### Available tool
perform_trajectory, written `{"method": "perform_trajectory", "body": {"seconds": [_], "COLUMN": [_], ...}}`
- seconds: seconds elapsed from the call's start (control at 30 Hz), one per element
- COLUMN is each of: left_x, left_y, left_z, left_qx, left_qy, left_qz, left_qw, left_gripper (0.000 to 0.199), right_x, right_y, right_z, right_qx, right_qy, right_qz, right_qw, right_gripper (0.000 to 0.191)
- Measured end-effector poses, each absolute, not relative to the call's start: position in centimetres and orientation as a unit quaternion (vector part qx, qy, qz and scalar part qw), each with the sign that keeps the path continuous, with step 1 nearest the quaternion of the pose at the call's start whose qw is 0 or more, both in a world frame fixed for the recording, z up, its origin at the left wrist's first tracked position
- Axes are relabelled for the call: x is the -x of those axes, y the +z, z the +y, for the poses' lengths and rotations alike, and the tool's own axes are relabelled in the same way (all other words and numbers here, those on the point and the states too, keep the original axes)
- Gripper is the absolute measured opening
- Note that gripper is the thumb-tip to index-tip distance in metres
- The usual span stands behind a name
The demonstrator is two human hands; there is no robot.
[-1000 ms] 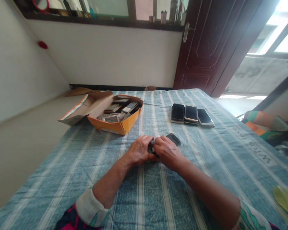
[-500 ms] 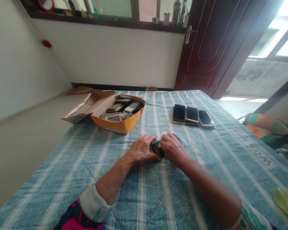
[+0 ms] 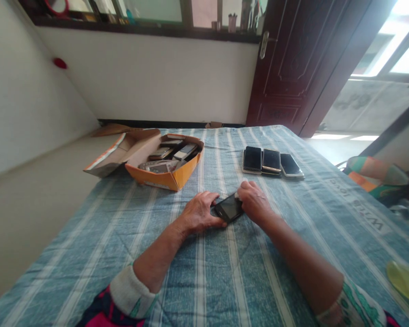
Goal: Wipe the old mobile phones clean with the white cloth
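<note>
A black smartphone lies tilted across the striped bed cover, its dark screen facing up. My left hand grips its near left end between thumb and fingers. At the phone's far right end, my right hand is closed on a small white wipe pressed against the screen. Most of the wipe is hidden under the fingers, so whether it is cloth or tissue does not show.
An orange cardboard box with its lid folded back holds several old phones, left of my hands. Stacked phones lie in a row at the far right. A yellow-green object sits at the right edge. The striped cover spreads beneath everything.
My right hand has slid right along the phone toward its far end, uncovering more of the screen. My left hand keeps its hold. The view has shifted slightly.
</note>
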State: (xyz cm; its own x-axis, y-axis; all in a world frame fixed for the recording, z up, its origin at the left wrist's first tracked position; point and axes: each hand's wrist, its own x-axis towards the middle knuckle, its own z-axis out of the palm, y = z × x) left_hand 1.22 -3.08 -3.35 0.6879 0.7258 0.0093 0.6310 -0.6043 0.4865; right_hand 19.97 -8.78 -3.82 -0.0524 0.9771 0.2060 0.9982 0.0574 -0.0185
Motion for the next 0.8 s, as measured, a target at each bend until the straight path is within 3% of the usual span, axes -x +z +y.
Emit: {"method": "perform_trajectory", "body": {"seconds": [0.33,0.63,0.8], "left_x": [-1.1,-1.1,-1.2], "left_y": [-3.9,-3.4,-3.5], "left_z": [-2.9,-3.0,-3.0], "left_qx": [-0.901,-0.890,-0.889], "left_qy": [0.116,0.100,0.102], "left_qz": [0.369,0.383,0.386], "left_qw": [0.194,0.227,0.223], "left_gripper": [0.045,0.059,0.059], "right_x": [-15.2,-19.8,-18.3], "right_y": [-5.0,-3.7,-4.0], "right_z": [-10.8,-9.5,-10.4], "right_qx": [0.552,0.692,0.674], "right_qy": [-0.090,-0.059,-0.063], "right_qz": [-0.818,-0.715,-0.732], "right_qw": [0.136,0.076,0.077], "right_gripper": [0.017,0.024,0.021]}}
